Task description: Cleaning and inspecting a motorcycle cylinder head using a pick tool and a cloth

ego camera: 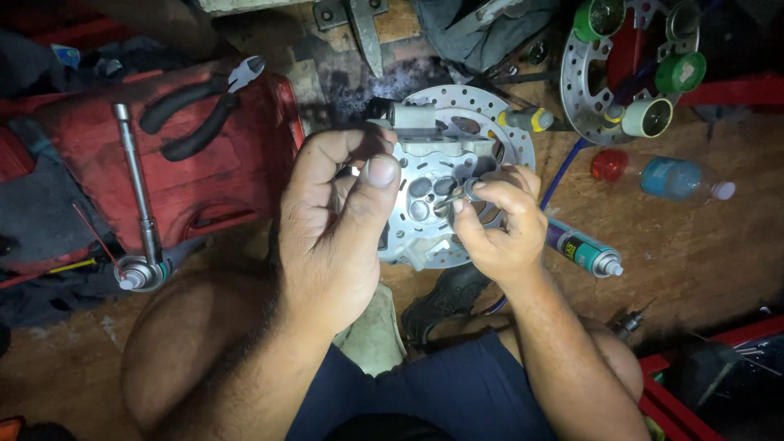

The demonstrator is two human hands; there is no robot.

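Note:
My left hand (335, 220) grips a grey metal brake caliper (425, 175) by its left side, thumb pressed on its face. The caliper shows several round piston bores. My right hand (498, 220) pinches a small metal part (452, 198) at one of the bores. Both are held over a perforated brake disc (510, 131) that lies on the wooden floor. My bare knees and dark shorts fill the bottom of the view.
A red case (204, 180) at left carries black-handled pliers (204, 106) and a long socket wrench (139, 196). A spray can (584, 249), a plastic bottle (665, 175), a second disc (576, 82) with coloured caps, and a screwdriver (527, 120) lie at right.

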